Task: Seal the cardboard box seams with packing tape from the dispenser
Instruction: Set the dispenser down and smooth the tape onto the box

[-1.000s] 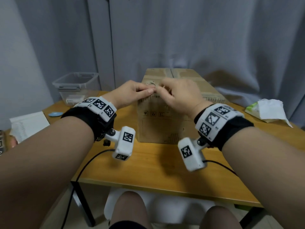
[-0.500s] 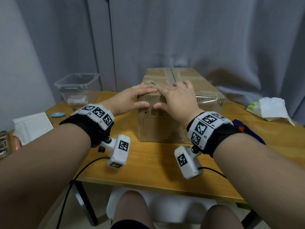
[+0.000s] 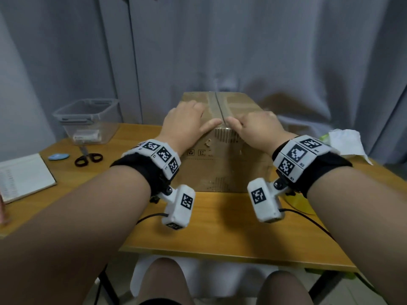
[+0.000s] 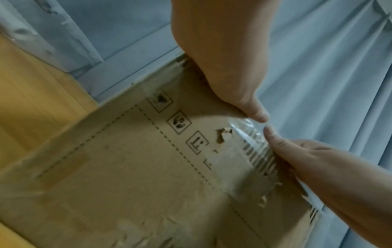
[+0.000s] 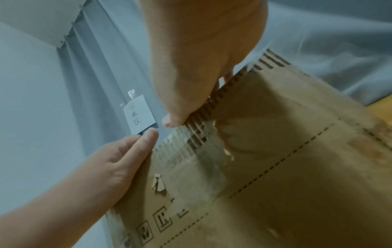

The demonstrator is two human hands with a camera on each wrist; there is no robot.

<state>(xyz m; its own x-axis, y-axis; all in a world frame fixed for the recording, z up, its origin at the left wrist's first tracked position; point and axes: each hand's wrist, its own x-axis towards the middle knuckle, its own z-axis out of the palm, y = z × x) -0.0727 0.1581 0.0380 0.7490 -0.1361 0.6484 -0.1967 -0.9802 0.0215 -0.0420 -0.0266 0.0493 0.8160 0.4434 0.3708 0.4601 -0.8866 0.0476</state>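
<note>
Nearest the camera, two forearms reach over the wooden surface (image 3: 211, 221), each with one marker-covered wrist band and one white camera module. Beyond them stands one cardboard box (image 3: 222, 168), centred on the surface with its near face toward the person.

The left hand (image 3: 185, 126) lies flat on the box top just left of the centre seam (image 3: 218, 106), fingers straight and thumb extended along the near top edge. The right hand (image 3: 257, 128) rests on the top just right of the seam; its fingers are partly bent, and whether they press flat or curl cannot be told. The two thumb tips nearly meet at the seam. Clear tape (image 4: 252, 135) wraps over the near top edge between the thumbs and runs down the near face.

Compared with half a second ago, both hands have moved apart from the box's near left corner to either side of the seam, and the head view has shifted right.

Farther left on the surface: one open notebook (image 3: 24, 175), one blue oval object (image 3: 58, 156), one pair of scissors (image 3: 88, 158), one clear plastic bin (image 3: 88, 119). Far right: one white tissue (image 3: 345, 142). A grey curtain (image 3: 220, 45) hangs behind.
</note>
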